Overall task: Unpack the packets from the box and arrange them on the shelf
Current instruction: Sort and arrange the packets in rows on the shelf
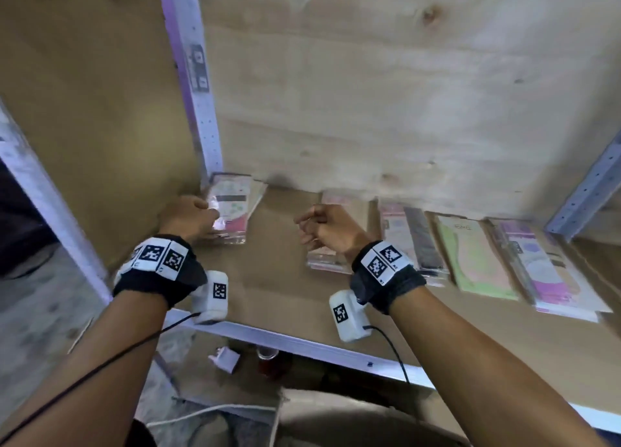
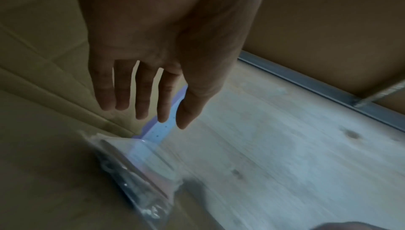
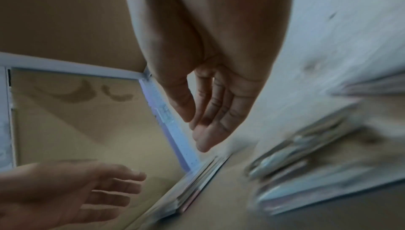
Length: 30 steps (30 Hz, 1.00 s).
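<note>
A stack of clear-wrapped packets (image 1: 232,208) lies in the back left corner of the cardboard-lined shelf (image 1: 279,278). My left hand (image 1: 200,214) hovers at the stack's left edge, holding nothing; the left wrist view shows the left hand (image 2: 166,112) with straight fingers above the stack of packets (image 2: 136,173). My right hand (image 1: 312,226) hangs empty with loosely curved fingers over a second stack of packets (image 1: 326,260). In the right wrist view the right hand (image 3: 197,129) is relaxed, with the left hand (image 3: 87,190) spread beside the corner stack (image 3: 197,187).
More packets lie in a row to the right: a pink-and-grey one (image 1: 413,241), a green one (image 1: 477,258) and a purple one (image 1: 551,272). Perforated metal posts (image 1: 198,87) (image 1: 588,191) flank the plywood back wall. A metal rail (image 1: 302,345) edges the shelf front.
</note>
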Available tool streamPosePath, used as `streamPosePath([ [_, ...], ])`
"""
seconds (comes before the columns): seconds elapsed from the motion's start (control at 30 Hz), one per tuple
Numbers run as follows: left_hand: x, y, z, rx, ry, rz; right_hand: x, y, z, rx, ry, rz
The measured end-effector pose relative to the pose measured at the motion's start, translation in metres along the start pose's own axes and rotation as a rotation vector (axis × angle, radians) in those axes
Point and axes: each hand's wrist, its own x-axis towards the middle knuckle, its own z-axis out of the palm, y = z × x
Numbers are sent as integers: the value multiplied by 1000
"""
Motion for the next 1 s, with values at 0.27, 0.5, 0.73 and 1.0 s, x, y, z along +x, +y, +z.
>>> streamPosePath([
  [0.27,5,-28,-12,68,-113,49,67,-20,85,38,-46,144],
  [0.5,4,-31,-8,-5,-186,27,76,-8,97,105,21,126],
  [0.73,-11,-28,-8,-12,-149,198,46,-23,56,388,-19,38],
  [1.0,-59,38,-14,-177,137,677,-9,-55,-17,677,-44,15],
])
